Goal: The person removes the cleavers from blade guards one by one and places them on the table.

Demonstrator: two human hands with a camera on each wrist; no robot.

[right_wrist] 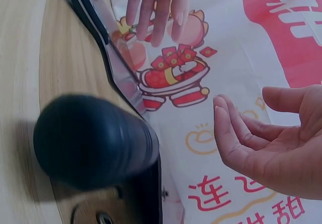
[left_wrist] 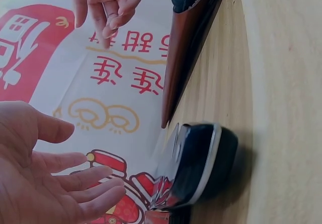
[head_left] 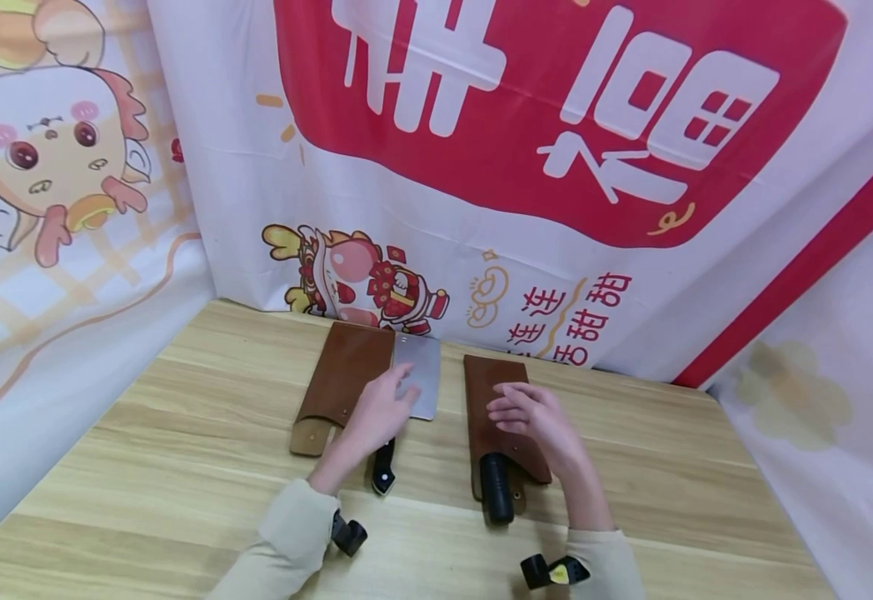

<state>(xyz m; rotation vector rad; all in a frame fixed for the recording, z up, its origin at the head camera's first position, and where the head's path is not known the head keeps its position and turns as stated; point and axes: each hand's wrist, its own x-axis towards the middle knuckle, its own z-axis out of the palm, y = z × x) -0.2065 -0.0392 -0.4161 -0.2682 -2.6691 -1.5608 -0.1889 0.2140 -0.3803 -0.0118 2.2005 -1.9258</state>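
Observation:
A cleaver with a broad steel blade point(head_left: 423, 387) and a black handle point(head_left: 383, 468) lies beside a brown leather sheath point(head_left: 354, 367) on the table's left half. My left hand point(head_left: 376, 410) hovers over the cleaver, its loose fingers holding nothing; the left wrist view shows that palm point(left_wrist: 30, 176) with the fingers spread. Over a second brown sheath point(head_left: 485, 404) is my right hand point(head_left: 545, 421), fingers gently bent and also holding nothing. From this sheath's near end sticks a black handle point(head_left: 496, 492), large in the right wrist view; whatever it belongs to is hidden inside.
The wood-grain table point(head_left: 182, 467) ends at a hanging printed cloth point(head_left: 234, 167) at the back. More cloth point(head_left: 834, 433) hangs along the right side. Both wrists wear a black strapped camera point(head_left: 349, 533).

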